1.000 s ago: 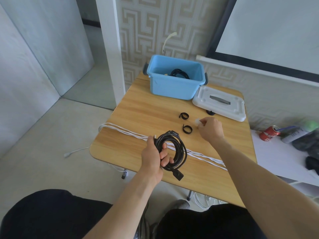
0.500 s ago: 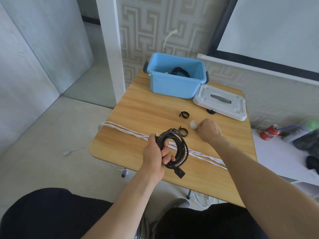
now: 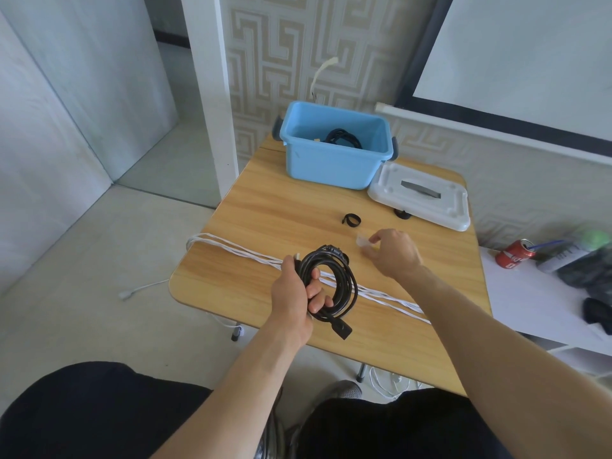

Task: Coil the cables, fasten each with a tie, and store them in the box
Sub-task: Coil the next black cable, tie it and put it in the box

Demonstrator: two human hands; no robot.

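My left hand (image 3: 298, 294) grips a coiled black cable (image 3: 334, 283) just above the wooden table (image 3: 265, 226), its plug hanging at the near side. My right hand (image 3: 394, 253) pinches a small pale clear object (image 3: 362, 241), perhaps a tie, to the right of the coil. A black tie loop (image 3: 351, 219) lies farther back on the table; a second black tie is mostly hidden behind the coil's top. A long white cable (image 3: 231, 250) stretches across the table under the coil. The blue box (image 3: 331, 164) at the far edge holds another black coil (image 3: 342, 138).
The box's white lid (image 3: 420, 197) lies to the right of the box, with a small black item (image 3: 401, 214) at its near edge. A red can (image 3: 515, 253) and dark things sit on a low white surface at the right. White cable ends trail on the floor.
My right hand has drifted a little toward me and leftward with the pale object, nearer the coil. My left hand keeps holding the black coil in about the same place.
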